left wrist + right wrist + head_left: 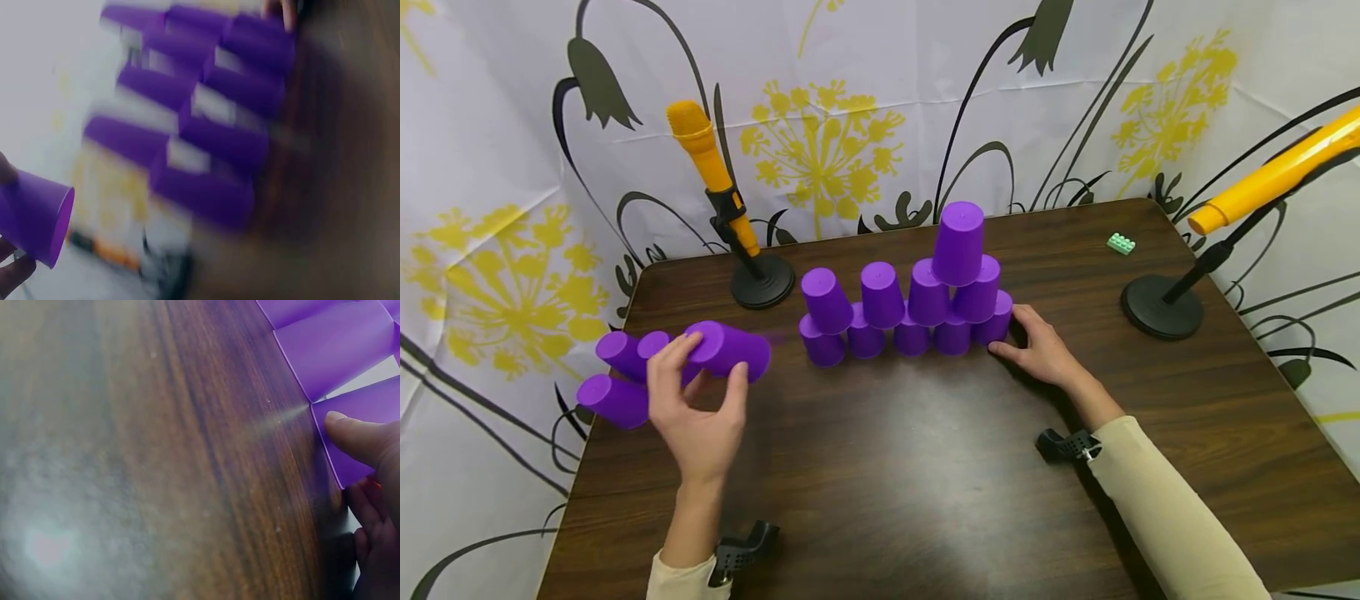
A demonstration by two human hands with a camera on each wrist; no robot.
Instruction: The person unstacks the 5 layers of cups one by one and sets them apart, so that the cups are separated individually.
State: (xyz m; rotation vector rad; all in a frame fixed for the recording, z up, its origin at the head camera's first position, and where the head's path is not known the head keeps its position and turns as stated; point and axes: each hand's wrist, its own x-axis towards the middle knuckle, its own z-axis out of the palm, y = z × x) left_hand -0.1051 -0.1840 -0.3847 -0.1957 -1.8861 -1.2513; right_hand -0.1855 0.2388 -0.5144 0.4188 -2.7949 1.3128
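My left hand [700,417] pinches a tilted purple cup [730,350] between thumb and fingers, left of the stacked cups; in the left wrist view this cup [31,219] has its rim toward the stack. Upside-down purple cups stand in a bottom row [912,335] and a second row [882,294], with a single cup [958,243] on top toward the right. My right hand [1041,350] holds the rightmost bottom cup [997,317], thumb in front and fingers behind. The right wrist view shows the thumb [359,437] against that cup [375,403].
Several more purple cups [613,402] stand at the table's left edge, partly behind my left hand. An orange microphone on a black stand [762,282] is at the back left, another stand [1162,307] at the right. A green toy brick [1121,243] lies at the back right.
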